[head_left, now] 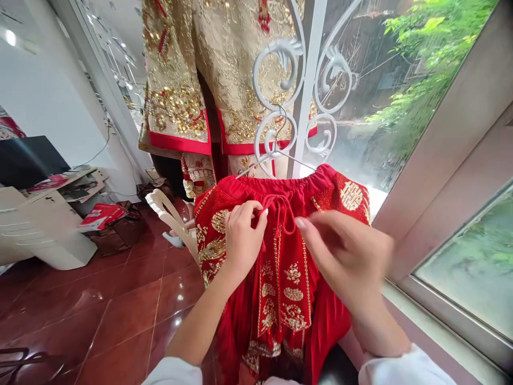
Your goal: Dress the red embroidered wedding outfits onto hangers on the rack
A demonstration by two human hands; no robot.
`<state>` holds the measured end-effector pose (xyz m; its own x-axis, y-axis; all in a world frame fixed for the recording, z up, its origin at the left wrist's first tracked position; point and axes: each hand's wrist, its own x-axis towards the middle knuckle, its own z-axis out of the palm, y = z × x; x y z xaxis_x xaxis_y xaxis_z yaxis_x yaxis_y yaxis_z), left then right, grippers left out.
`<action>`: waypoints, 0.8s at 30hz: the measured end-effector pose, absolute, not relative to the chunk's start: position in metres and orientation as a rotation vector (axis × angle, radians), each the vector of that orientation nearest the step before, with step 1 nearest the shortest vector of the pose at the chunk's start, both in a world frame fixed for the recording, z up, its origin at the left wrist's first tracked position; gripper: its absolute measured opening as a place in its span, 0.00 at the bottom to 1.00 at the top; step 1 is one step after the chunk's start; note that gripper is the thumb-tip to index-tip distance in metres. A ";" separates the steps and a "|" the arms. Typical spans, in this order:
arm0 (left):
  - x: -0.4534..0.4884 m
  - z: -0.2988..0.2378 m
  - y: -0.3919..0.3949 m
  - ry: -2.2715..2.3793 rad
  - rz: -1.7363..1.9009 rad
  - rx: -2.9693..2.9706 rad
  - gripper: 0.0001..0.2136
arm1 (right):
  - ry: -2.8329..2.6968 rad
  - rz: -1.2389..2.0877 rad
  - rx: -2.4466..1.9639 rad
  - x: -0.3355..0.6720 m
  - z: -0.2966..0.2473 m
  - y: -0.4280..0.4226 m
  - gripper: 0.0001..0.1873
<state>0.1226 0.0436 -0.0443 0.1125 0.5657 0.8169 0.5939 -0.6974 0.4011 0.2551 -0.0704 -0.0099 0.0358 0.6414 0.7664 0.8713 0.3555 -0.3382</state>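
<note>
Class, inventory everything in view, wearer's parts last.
Embroidered fabric garment: one, red, centre
Cord bow: one, red, garment's top
Wire hanger: one, silver, garment's top
Beaded garment: at least one, cream, behind
Curled metal scrolls: several, white, behind hanger
Metal window frame: one, grey, right
Flat monitor: one, black, left
Desk: one, white, under monitor
Printed package: one, red and white, by desk
Floor tiles: many, dark red, left
Left hand, right hand: one each, bare, at bow
Sleeves: two, white, bottom

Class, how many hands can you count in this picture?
2: the left hand at the left of the red cord bow, the right hand to its right.
</note>
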 end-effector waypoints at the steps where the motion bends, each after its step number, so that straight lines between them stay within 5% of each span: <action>1: 0.121 -0.043 0.044 -1.179 -1.744 -2.320 0.02 | -1.642 -0.365 -1.516 0.256 -0.011 -0.053 0.14; 5: 0.113 -0.036 0.048 -1.060 -1.885 -2.269 0.04 | -1.698 -0.379 -1.869 0.270 -0.028 -0.004 0.09; 12: 0.118 -0.029 0.054 -1.099 -2.447 -2.693 0.06 | -1.365 0.416 -0.970 0.303 -0.019 -0.011 0.08; 17: 0.127 -0.014 0.059 -0.956 -2.946 -2.921 0.07 | -1.102 0.772 -0.711 0.316 0.000 0.001 0.12; 24: 0.102 -0.009 0.077 -1.005 -2.575 -3.287 0.06 | -1.150 0.778 -0.765 0.338 -0.003 0.013 0.15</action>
